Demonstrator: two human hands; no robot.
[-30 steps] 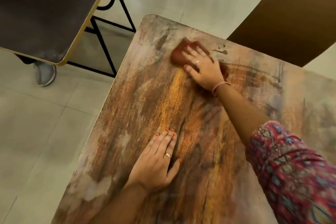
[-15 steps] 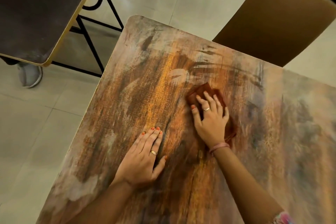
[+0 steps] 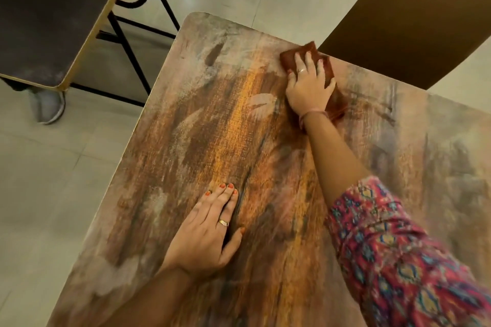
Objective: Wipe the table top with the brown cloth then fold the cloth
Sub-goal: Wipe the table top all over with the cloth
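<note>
The table top (image 3: 202, 141) is a mottled brown, orange and grey board that fills most of the view. The brown cloth (image 3: 295, 57) lies bunched at the table's far edge, and my right hand (image 3: 309, 87) presses flat on it with the arm stretched out. Only the cloth's far part and a strip by my wrist show around the hand. My left hand (image 3: 210, 228) rests palm down on the table nearer to me, fingers together, holding nothing.
A tan chair back (image 3: 409, 24) stands just beyond the far edge, right behind the cloth. A dark table (image 3: 53, 16) with black metal legs stands at the left, with a grey shoe (image 3: 49, 106) on the tiled floor beneath it.
My right hand has pushed the cloth away from me, from the table's middle out to the far edge by the chair. My left hand has stayed flat in place.
</note>
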